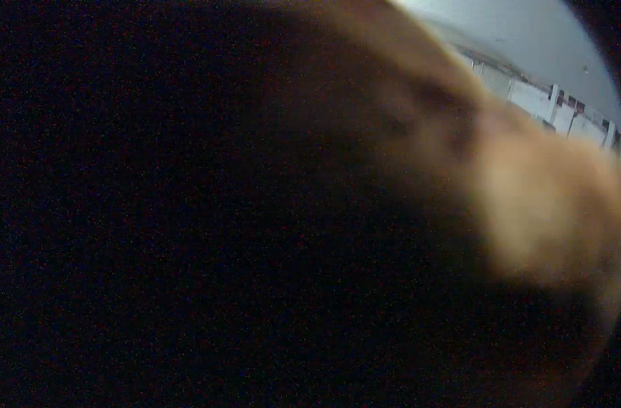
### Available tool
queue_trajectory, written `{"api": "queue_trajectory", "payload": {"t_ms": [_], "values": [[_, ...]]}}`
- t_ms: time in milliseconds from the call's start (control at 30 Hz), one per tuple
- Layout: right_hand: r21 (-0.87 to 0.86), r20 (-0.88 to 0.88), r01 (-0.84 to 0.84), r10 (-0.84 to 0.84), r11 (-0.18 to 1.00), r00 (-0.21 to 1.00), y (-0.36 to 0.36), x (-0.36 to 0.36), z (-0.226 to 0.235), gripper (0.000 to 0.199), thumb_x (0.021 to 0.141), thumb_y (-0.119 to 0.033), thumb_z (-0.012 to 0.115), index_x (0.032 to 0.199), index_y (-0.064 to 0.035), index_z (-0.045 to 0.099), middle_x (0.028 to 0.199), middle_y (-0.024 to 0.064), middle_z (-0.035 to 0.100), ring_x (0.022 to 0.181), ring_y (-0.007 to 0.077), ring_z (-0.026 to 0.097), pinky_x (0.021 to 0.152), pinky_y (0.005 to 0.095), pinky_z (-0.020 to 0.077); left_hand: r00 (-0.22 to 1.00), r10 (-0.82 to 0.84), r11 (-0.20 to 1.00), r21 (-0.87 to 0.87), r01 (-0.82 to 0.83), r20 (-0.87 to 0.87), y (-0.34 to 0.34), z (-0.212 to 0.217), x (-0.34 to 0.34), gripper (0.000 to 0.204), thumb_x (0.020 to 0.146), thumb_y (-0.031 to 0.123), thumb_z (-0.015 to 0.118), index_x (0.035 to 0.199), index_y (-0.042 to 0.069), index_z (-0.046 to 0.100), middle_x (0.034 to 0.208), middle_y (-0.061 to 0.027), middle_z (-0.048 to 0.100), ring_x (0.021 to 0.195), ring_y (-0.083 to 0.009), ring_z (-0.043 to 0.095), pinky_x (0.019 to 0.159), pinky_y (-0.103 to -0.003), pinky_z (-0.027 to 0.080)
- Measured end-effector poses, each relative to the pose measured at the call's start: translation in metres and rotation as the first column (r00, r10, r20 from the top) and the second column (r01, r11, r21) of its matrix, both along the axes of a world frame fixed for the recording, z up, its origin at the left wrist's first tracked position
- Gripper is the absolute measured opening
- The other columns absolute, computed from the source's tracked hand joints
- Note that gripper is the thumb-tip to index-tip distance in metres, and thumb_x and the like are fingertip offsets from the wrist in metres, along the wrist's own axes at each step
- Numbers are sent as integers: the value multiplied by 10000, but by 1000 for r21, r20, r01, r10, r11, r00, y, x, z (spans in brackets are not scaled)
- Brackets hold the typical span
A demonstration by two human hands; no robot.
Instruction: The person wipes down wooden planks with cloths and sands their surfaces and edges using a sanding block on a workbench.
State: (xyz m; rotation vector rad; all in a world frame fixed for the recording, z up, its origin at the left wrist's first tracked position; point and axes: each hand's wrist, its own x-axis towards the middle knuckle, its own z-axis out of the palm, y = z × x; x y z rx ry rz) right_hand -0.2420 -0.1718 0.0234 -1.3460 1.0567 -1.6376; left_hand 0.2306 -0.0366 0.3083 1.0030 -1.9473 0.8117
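A large blurred shape that looks like part of a hand (542,204) fills the right side of the head view, very close to the camera. Its fingers are smeared, and which hand it is does not show. Darkness covers the left and the lower part of the picture. Whatever either hand holds or touches is hidden.
Past the blurred shape, at the upper right, appear a pale ceiling or wall (521,34) and a slanting row of white panels (531,97) with dark gaps between them. They look far off, and details are too small to tell.
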Motion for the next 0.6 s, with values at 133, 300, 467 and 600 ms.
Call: {"api": "queue_trajectory", "payload": {"t_ms": [133,300,467,600], "values": [[16,18,-65,65,998,998,-23,10,24,621,914,-360,619,1374,-4,403,1321,119,484,1220,220,465,1054,393,359,998,0,999,-35,-2,-61,3,11,-4,620,775,103,727,1323,65,438,1083,-132,610,927,-237,630,798,-403,546],[3,16,-105,105,994,994,-93,45,19,478,939,-201,568,1362,-24,431,1374,95,470,1239,200,457,1085,362,330,961,-67,997,24,76,-270,-48,20,-20,595,776,86,726,1304,68,453,1074,-125,609,912,-231,633,786,-399,550],[75,107,-249,241,965,965,-118,72,46,440,953,-98,516,1370,0,416,1339,116,499,1205,196,492,1047,327,372,938,-102,991,44,124,-331,-77,38,-21,572,776,69,725,1286,71,467,1065,-119,609,897,-224,635,773,-394,554],[107,102,-212,202,971,974,-141,74,24,485,920,-228,619,1317,-18,435,1139,111,595,1007,183,607,794,342,548,977,-69,988,-153,38,-202,-110,45,12,553,776,56,724,1271,74,479,1058,-113,608,886,-219,637,763,-390,557]]}}
